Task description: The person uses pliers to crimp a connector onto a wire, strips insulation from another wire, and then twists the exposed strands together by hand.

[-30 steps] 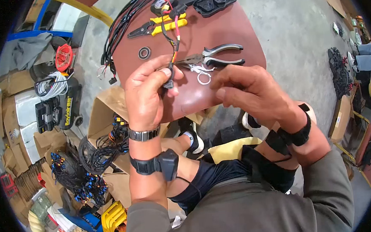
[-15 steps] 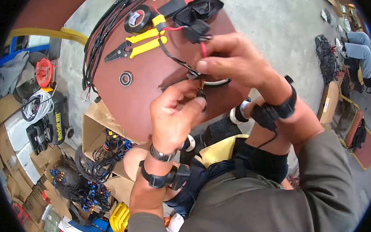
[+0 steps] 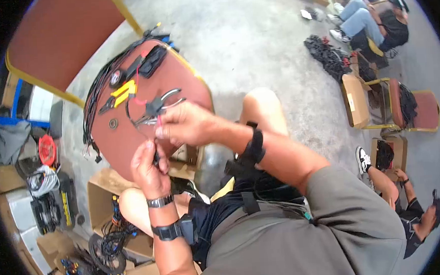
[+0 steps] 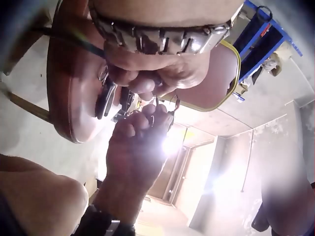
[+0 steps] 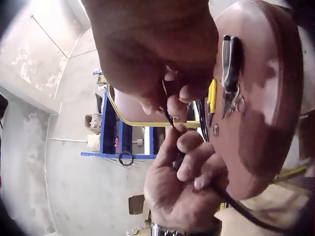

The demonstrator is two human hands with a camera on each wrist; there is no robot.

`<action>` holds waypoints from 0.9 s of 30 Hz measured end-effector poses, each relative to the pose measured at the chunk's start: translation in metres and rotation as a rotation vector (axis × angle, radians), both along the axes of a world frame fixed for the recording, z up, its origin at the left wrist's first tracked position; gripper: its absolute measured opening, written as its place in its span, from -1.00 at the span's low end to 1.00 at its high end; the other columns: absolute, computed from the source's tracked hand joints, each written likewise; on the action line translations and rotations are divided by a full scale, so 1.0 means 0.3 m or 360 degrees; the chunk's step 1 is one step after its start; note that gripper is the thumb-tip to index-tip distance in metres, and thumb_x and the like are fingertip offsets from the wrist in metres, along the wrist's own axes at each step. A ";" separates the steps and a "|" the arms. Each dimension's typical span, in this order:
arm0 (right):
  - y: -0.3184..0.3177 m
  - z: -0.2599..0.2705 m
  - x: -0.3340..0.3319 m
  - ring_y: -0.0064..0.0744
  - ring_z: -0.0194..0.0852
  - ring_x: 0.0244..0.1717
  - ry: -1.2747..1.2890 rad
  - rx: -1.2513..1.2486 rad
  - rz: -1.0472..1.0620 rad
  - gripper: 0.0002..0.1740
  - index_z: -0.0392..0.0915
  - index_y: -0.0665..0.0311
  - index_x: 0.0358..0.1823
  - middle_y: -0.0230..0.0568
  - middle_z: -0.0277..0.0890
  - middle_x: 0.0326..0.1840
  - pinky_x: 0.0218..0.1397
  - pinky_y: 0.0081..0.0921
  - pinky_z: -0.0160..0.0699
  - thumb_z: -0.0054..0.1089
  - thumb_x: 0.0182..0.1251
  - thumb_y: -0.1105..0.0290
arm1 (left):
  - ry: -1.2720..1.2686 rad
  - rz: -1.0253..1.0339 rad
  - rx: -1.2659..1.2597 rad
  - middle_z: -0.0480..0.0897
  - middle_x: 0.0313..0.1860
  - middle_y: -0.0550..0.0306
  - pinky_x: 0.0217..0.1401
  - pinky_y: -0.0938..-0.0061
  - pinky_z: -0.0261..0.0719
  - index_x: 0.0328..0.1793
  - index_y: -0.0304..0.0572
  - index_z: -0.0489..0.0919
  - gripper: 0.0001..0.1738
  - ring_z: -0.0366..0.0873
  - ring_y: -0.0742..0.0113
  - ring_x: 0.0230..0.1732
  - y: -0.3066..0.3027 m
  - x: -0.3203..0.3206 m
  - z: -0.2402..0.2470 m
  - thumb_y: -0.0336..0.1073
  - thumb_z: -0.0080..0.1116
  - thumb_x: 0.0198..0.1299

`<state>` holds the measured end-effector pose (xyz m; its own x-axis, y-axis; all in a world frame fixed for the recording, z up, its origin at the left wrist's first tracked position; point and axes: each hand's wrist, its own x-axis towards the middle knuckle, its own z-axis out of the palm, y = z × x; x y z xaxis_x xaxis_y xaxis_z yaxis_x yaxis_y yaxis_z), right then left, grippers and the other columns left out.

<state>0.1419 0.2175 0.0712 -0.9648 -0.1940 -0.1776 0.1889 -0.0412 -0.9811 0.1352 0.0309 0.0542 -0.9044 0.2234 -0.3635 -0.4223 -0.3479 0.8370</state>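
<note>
The black wire [image 5: 170, 119] is held just above the near edge of the chair seat [image 3: 124, 149]. It is pinched low by the left hand [image 3: 150, 168] and high by the right hand [image 3: 186, 124]. Its long axis points toward the far edge. The wire is best kept taut, with both pinches close together.

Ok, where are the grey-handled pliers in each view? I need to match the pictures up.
Head: pliers lie on the brown seat, just above the right hand.
Left wrist: pliers left of centre, dark and blurred, on the seat.
Right wrist: pliers upper right, flat on the seat.
Shared landmark: the brown seat.
</note>
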 end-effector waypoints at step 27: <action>-0.018 -0.022 0.205 -0.70 0.43 -0.47 -0.0200 -0.0538 0.0038 -0.79 0.60 0.28 -0.19 -0.40 0.57 -0.38 -0.44 -0.70 0.40 0.16 0.49 0.27 | 0.0285 -0.0014 0.0019 0.68 -0.30 -0.01 -0.44 0.53 0.50 0.05 -0.32 0.58 -0.77 0.60 0.30 -0.46 -0.025 0.335 0.056 -0.49 0.22 0.28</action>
